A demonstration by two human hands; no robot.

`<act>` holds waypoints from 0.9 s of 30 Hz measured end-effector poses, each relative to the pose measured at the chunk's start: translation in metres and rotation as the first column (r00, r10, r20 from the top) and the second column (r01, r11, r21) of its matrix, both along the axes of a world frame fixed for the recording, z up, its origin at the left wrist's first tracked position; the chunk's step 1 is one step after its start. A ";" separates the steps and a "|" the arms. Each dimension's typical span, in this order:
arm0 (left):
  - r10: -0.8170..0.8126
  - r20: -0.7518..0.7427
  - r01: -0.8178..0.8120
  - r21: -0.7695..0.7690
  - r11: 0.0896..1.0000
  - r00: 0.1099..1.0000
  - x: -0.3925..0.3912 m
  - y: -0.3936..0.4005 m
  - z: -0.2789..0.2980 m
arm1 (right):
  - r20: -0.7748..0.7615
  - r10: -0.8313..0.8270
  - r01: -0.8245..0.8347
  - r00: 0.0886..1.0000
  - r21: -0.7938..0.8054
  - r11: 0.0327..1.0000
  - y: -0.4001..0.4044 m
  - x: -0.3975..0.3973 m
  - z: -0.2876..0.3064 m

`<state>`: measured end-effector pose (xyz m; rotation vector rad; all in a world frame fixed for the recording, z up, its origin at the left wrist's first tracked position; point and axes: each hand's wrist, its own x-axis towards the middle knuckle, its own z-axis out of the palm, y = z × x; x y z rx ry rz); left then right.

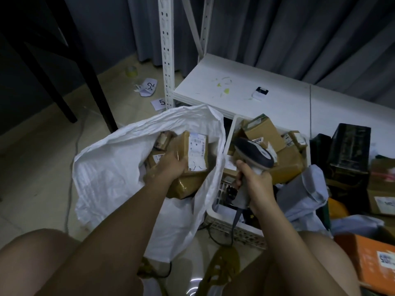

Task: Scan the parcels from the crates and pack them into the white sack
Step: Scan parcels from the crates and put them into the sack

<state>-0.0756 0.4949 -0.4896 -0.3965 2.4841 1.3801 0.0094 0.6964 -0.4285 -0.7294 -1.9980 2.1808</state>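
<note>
Lowering a brown taped parcel (190,159) into the open white sack (111,167), the left hand (171,165) grips it while the right hand (254,180) clasps the scanner (254,154) over the parcel-filled crate (235,229) at right; next, releasing and picking another.

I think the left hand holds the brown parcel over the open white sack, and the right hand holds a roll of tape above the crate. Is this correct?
One detail is wrong. The head view shows the right hand gripping a handheld barcode scanner, not a roll of tape, above the crate. The rest stands: the left hand holds the brown parcel over the open white sack.
</note>
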 end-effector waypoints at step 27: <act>-0.190 0.017 0.186 0.136 0.973 0.982 -0.077 0.247 -0.018 | 0.144 -0.350 0.350 0.925 0.030 0.936 0.169 -0.049 -0.023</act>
